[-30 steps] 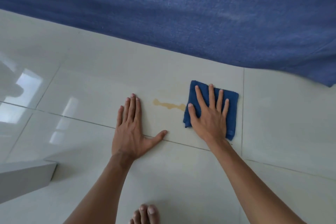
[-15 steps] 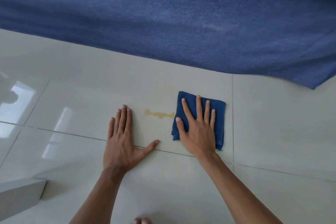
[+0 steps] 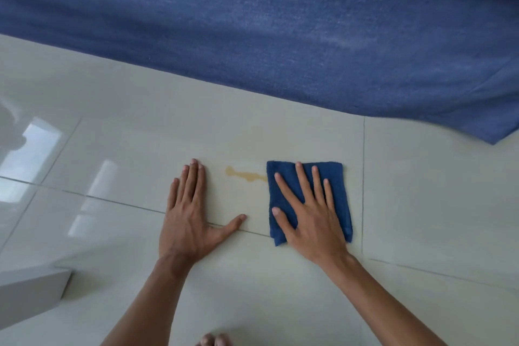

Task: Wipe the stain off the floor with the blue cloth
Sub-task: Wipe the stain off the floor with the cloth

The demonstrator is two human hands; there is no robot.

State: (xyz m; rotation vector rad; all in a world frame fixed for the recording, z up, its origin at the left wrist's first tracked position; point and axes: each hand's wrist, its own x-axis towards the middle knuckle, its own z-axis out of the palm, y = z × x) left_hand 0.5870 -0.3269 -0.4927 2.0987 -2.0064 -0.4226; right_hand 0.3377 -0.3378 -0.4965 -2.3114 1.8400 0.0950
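Note:
A yellowish stain (image 3: 243, 174) lies on the glossy white floor tile (image 3: 140, 149), between my two hands. The folded blue cloth (image 3: 337, 177) lies flat on the floor just right of the stain, its left edge touching the stain's right end. My right hand (image 3: 309, 216) presses flat on the cloth with fingers spread. My left hand (image 3: 188, 216) rests flat on the bare tile to the left of the stain, thumb stretched out towards the cloth.
A large blue fabric (image 3: 280, 22) covers the far side of the view and hangs down to the floor. A white box-like object (image 3: 31, 292) stands at the lower left. My toes (image 3: 214, 341) show at the bottom edge.
The view has shifted a little between frames. The cloth now lies squarer to the tile lines under my right hand. The stain and my left hand stay where they were.

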